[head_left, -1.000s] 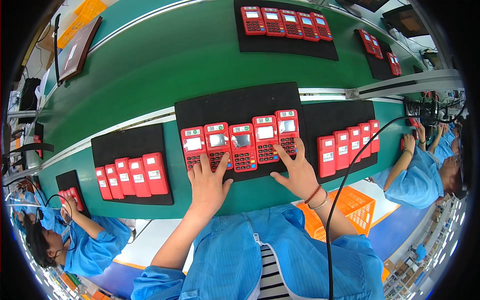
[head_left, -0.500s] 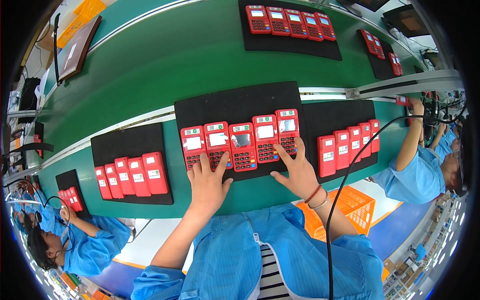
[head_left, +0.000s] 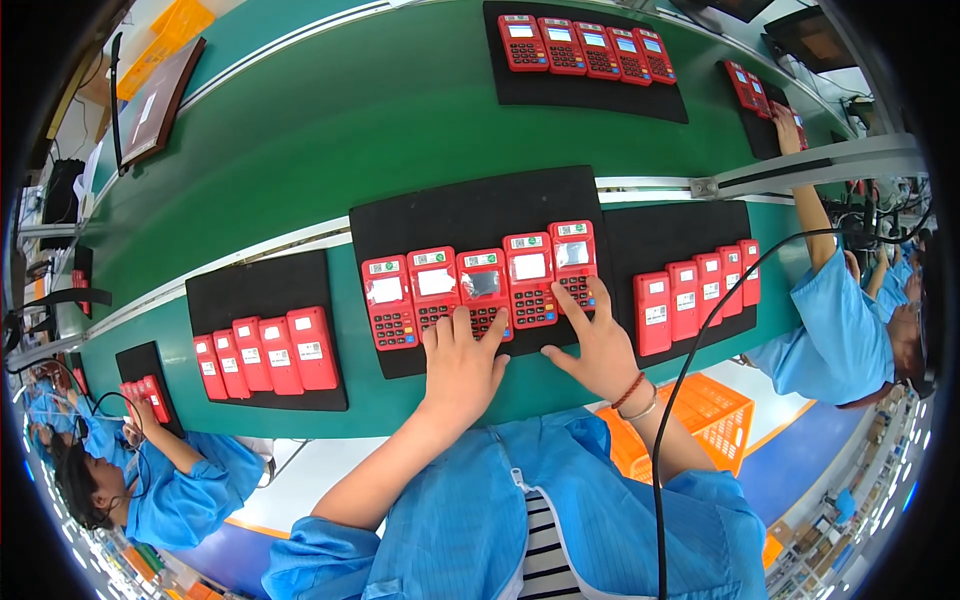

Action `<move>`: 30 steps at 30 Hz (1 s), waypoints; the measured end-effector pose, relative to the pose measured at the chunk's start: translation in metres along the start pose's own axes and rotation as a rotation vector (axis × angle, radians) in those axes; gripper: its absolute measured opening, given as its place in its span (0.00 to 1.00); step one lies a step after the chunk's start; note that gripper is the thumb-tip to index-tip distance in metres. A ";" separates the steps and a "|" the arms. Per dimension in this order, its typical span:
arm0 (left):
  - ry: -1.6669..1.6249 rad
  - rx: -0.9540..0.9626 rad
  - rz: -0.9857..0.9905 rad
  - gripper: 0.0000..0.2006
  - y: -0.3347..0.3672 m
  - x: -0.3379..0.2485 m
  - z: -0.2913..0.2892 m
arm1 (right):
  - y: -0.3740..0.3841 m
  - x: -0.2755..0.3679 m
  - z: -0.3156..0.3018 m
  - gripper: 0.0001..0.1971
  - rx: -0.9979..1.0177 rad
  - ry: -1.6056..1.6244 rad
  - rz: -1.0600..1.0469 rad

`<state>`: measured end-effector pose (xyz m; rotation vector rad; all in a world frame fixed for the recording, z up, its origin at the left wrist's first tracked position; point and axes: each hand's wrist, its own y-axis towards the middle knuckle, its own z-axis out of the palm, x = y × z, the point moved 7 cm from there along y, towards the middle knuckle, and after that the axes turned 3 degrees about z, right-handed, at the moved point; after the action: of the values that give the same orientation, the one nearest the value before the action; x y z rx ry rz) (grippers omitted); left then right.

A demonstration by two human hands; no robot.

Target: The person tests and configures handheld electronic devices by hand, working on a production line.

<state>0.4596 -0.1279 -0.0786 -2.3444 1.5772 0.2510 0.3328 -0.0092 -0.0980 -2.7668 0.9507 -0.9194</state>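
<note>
Several red card payment terminals lie face up in a row on a black mat in front of me. My left hand is open over the lower keys of the middle terminal and the second terminal from the left. Its fingers hide part of both keypads. Fingers spread, my right hand rests its fingertips at the keypad of the rightmost terminal. The leftmost terminal and the fourth one have lit white screens; the middle screen looks dark grey. Neither hand grips anything.
Face-down terminals lie on side mats, left and right. Beyond the metal rail, another mat carries face-up terminals. A black cable hangs across the right side. Co-workers sit at both sides; an orange crate stands below the table edge.
My left hand has slid right, from the second terminal toward the middle one. My right hand stays almost in place. The right co-worker's hand has reached to the terminals at far right.
</note>
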 end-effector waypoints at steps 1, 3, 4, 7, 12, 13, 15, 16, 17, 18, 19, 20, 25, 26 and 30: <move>-0.002 -0.023 0.013 0.29 0.001 -0.001 -0.001 | 0.001 -0.002 -0.001 0.43 0.004 0.020 0.026; -0.013 -0.017 0.009 0.28 0.004 -0.003 -0.002 | 0.000 -0.003 -0.001 0.44 0.004 0.000 0.021; -0.024 -0.013 0.006 0.26 0.005 -0.003 -0.003 | 0.001 -0.003 0.000 0.45 0.004 -0.022 0.015; -0.030 -0.011 0.008 0.26 0.006 -0.003 -0.002 | 0.000 -0.005 0.001 0.45 0.008 -0.027 0.020; -0.038 -0.010 0.006 0.25 0.006 -0.002 -0.003 | 0.001 -0.006 0.001 0.44 -0.003 -0.028 0.004; -0.040 -0.014 0.006 0.25 0.006 -0.002 -0.003 | 0.001 -0.006 0.001 0.44 -0.008 -0.025 0.000; -0.042 -0.020 0.008 0.25 0.006 -0.001 -0.003 | 0.001 -0.005 0.001 0.44 -0.004 -0.031 0.003; -0.044 -0.025 0.012 0.25 0.006 -0.001 -0.003 | 0.001 -0.005 0.001 0.43 -0.001 -0.036 0.008; -0.045 -0.025 0.011 0.25 0.006 -0.001 -0.002 | 0.001 -0.005 0.001 0.43 0.000 -0.037 0.007; -0.046 -0.020 0.007 0.25 0.006 0.000 -0.002 | 0.001 -0.005 0.001 0.43 0.002 -0.034 0.009; -0.047 -0.017 0.005 0.25 0.006 0.000 -0.002 | 0.001 -0.005 0.001 0.43 0.002 -0.032 0.010; -0.048 -0.017 0.004 0.25 0.006 0.000 -0.002 | 0.001 -0.004 0.001 0.43 0.003 -0.032 0.010; -0.051 -0.008 0.000 0.24 0.006 0.000 -0.001 | 0.001 -0.004 0.001 0.43 0.005 -0.028 0.002; -0.051 -0.008 0.001 0.24 0.006 0.000 -0.001 | 0.001 -0.005 0.001 0.43 0.004 -0.029 0.002; -0.012 -0.019 0.000 0.24 0.005 0.000 0.000 | 0.001 -0.006 0.001 0.43 -0.001 -0.029 -0.009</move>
<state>0.4546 -0.1300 -0.0791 -2.3528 1.5759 0.2815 0.3296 -0.0067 -0.1020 -2.7799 0.9353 -0.8783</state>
